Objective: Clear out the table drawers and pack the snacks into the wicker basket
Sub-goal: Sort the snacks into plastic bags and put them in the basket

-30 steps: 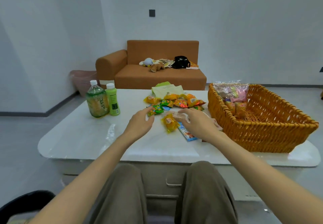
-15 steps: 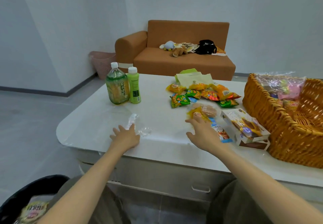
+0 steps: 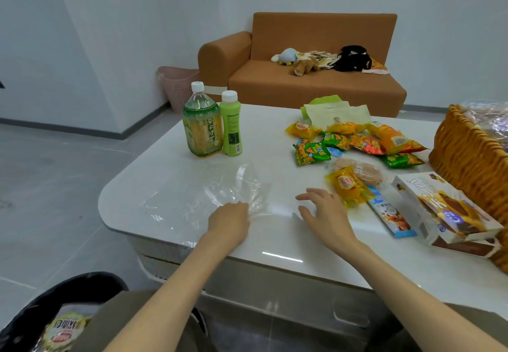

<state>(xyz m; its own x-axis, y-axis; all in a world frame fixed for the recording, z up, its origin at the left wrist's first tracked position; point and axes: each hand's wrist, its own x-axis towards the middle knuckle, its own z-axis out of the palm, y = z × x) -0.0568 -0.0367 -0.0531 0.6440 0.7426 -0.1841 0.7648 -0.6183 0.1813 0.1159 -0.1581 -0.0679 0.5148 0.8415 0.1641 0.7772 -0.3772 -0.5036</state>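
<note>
The left hand [image 3: 229, 222] curls its fingers on the near edge of a crumpled clear plastic bag [image 3: 228, 186] lying flat on the table [image 3: 170, 175]. The right hand [image 3: 324, 214] hovers low with fingers spread and holds nothing, just beside a yellow snack pack [image 3: 345, 186] and a blue stick pack [image 3: 390, 214]. A white biscuit box [image 3: 445, 214] lies next to the wicker basket [image 3: 467, 164], which holds cellophane-wrapped packs [image 3: 489, 120]. More loose snacks [image 3: 354, 142] are heaped on the table outside it. Two green bottles [image 3: 203, 129] stand upright. A drawer front [image 3: 349, 318] below looks closed. A black bin [image 3: 27, 310] by the knee holds a wrapper [image 3: 63, 329].
</note>
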